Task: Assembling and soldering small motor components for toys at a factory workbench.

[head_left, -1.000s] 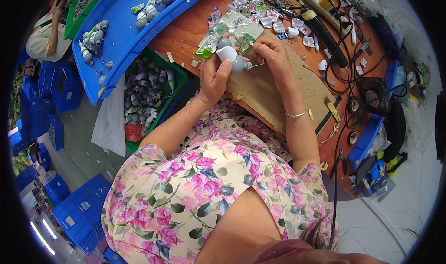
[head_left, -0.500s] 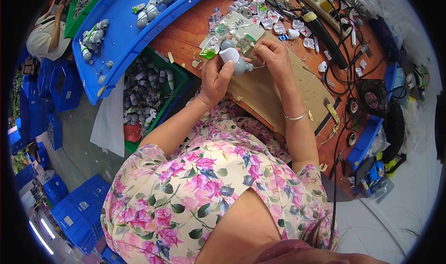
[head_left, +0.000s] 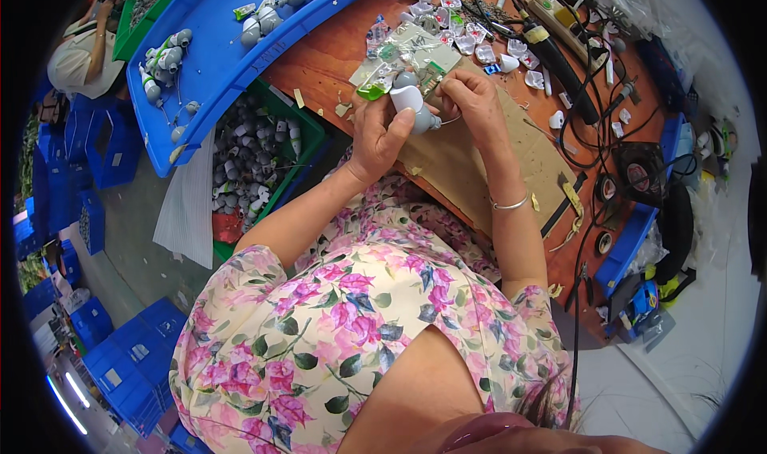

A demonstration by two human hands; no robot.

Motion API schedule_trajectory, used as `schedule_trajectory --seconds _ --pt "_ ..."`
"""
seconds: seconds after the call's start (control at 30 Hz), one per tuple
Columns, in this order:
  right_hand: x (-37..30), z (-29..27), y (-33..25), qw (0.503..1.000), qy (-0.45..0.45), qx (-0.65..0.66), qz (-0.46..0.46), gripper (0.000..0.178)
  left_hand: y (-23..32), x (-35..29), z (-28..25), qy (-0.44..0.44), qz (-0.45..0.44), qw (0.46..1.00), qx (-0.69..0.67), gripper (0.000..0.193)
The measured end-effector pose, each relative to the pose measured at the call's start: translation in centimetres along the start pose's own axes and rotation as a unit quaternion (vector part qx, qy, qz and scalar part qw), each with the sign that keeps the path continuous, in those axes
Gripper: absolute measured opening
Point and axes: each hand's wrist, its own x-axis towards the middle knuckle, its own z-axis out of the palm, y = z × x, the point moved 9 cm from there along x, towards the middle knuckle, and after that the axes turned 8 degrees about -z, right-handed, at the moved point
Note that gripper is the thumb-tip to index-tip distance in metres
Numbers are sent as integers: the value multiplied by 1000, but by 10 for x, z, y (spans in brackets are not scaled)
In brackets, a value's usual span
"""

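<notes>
My left hand (head_left: 379, 141) is closed around a grey-and-white plastic piece (head_left: 406, 99), with the thumb on its rounded grey lower part. A grey ball forms its upper end, and a bright green part (head_left: 372, 91) shows beside it. From the grey tip a thin pale cord (head_left: 452, 120) runs to my right hand (head_left: 473, 103). The fingers of that hand are pinched together close to the piece, with the cord passing into them; the fingertips are partly hidden. Just beyond both hands lie clear plastic bags (head_left: 415, 43) with green-and-white contents.
Brown cardboard (head_left: 519, 150) covers part of the wooden table (head_left: 319, 63). Several small white shells (head_left: 485, 53) lie at the back, near black cables (head_left: 587, 146). A blue tray (head_left: 216, 63) with similar pieces stands left, above a green crate (head_left: 315, 134) full of grey parts.
Both hands and the held piece have shifted slightly to the right in the picture, as have the tray and bags. My grip on the piece looks the same.
</notes>
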Motion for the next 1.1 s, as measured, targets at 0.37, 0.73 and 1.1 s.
schedule_trajectory --seconds 0.37,0.73,1.1 --pt "4 -3 4 999 -15 43 -4 21 6 3 2 -11 2 1000 -7 54" --pt "-1 -5 19 995 -61 85 -5 23 5 6 -1 -5 19 999 -25 55" --pt "2 -169 -53 628 173 -733 -196 44 36 9 17 -79 -52 995 40 44"
